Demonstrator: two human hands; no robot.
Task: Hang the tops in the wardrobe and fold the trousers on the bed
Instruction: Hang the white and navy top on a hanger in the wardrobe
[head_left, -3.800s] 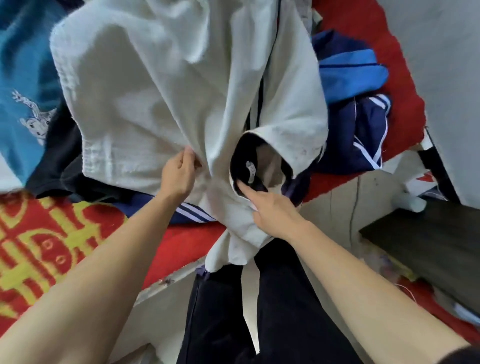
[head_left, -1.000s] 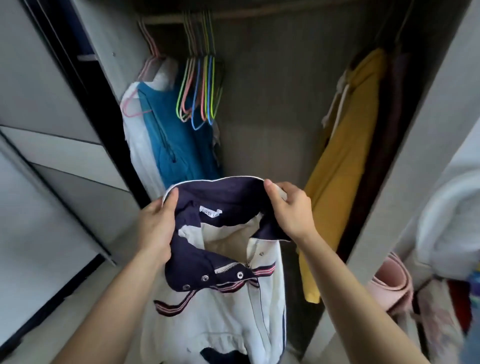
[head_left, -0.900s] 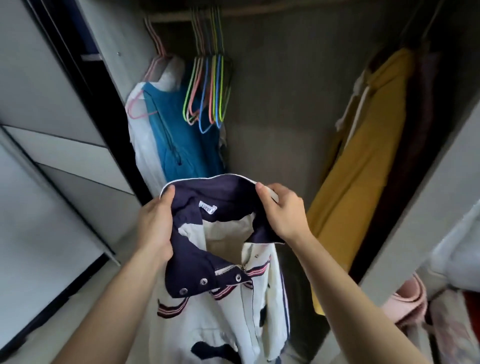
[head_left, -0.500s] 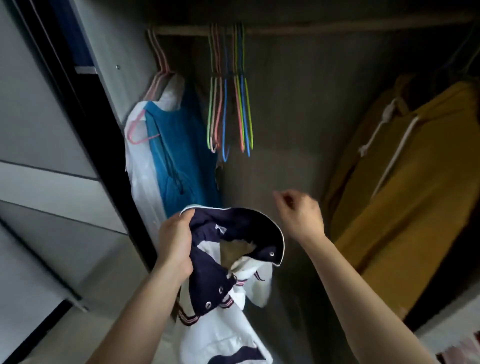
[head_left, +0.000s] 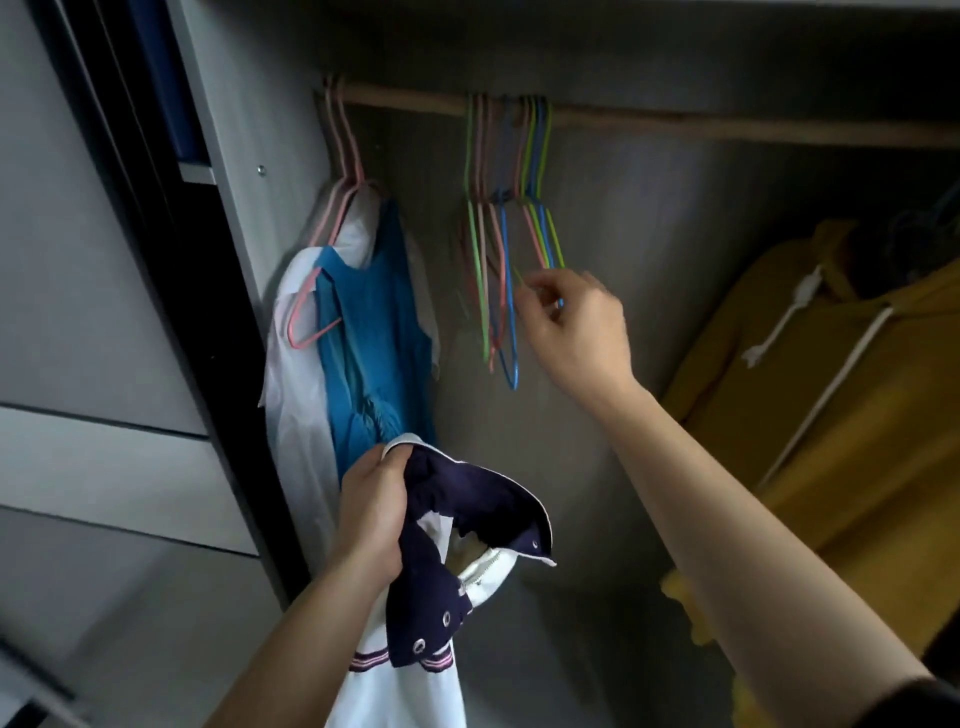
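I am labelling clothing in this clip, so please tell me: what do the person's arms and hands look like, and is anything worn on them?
Both forearms are bare. The left hand and right hand show no glove, ring or watch. Only a dark sleeve edge appears on the right arm, at the picture's bottom corner.

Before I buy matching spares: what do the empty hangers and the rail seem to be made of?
Empty hangers: thin, smooth, brightly coloured loops, probably plastic-coated wire. Rail: round, matt brown bar, likely wood, though the grain is too blurred to confirm.
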